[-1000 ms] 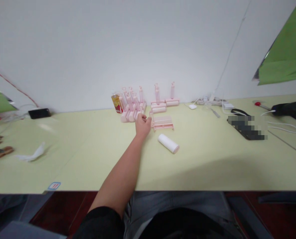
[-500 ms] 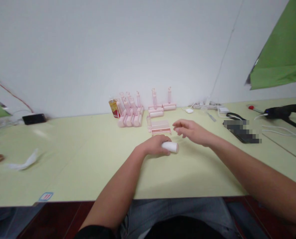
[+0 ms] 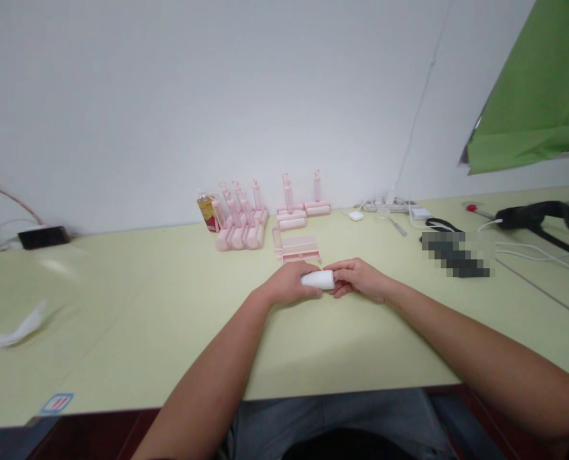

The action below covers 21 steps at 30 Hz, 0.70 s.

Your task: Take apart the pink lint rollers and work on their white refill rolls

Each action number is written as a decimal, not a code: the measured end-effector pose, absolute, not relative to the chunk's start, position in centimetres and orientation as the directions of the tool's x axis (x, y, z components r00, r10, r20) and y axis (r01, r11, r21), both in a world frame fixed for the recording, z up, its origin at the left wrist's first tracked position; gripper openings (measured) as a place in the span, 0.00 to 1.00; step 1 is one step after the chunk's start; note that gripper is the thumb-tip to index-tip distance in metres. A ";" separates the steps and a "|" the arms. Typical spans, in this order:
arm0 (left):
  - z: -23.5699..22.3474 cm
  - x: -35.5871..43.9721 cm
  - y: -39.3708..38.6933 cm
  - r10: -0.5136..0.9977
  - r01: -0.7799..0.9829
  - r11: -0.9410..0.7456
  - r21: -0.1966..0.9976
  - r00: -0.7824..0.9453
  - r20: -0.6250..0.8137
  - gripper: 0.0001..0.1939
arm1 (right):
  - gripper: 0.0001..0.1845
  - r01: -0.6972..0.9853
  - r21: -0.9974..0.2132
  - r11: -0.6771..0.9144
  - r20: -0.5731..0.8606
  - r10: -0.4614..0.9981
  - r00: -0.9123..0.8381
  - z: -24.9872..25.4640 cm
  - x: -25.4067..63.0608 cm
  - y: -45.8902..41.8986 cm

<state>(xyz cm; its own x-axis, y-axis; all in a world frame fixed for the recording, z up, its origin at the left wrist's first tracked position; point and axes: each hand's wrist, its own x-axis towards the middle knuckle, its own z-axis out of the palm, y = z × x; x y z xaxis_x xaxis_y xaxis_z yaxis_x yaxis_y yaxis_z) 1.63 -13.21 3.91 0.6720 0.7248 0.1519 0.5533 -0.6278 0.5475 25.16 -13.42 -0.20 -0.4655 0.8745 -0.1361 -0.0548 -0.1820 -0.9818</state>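
A white lint roller refill (image 3: 318, 280) lies sideways low over the table, with my left hand (image 3: 291, 282) wrapped round its left part. At its right end, my right hand (image 3: 358, 279) has its fingertips closed on the rim. Just beyond the two hands sits a pink lint roller case (image 3: 301, 246), its cover raised and its handle up at the left. Further back stand several pink lint rollers (image 3: 239, 223) with upright handles, grouped at the left. A few more pink lint rollers (image 3: 291, 214) stand near the wall.
A yellow and red bottle (image 3: 209, 212) stands beside the left group. To the right are a power strip (image 3: 392, 206), a blurred-out dark device (image 3: 456, 254), white cables and a black strap (image 3: 533, 217). At the left lie a black box (image 3: 43, 237) and crumpled white paper (image 3: 16, 329).
My right hand has come down and left to the roll's right end and closed on it. My left hand keeps its hold. The view has shifted slightly right.
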 end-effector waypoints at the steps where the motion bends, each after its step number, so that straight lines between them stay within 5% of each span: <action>1: 3.9 1.6 -13.2 0.724 0.554 -0.629 0.546 0.674 0.149 0.24 | 0.18 -0.057 -0.981 -0.186 -0.138 0.871 -0.471 -0.2 25.2 -13.4; 21: 2.7 2.8 -13.0 0.778 0.612 -0.598 0.517 0.598 0.192 0.28 | 0.13 0.007 -0.999 -0.042 -0.042 0.934 -0.355 0.2 24.9 -13.1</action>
<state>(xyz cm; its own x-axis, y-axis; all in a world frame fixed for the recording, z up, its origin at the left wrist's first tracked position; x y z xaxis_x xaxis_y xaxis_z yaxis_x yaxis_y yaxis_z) 2.85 -13.04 2.69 0.5980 0.7780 0.1924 0.6123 -0.5984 0.5167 24.93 -13.09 0.24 -0.3549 0.9339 -0.0420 0.0074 -0.0421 -0.9991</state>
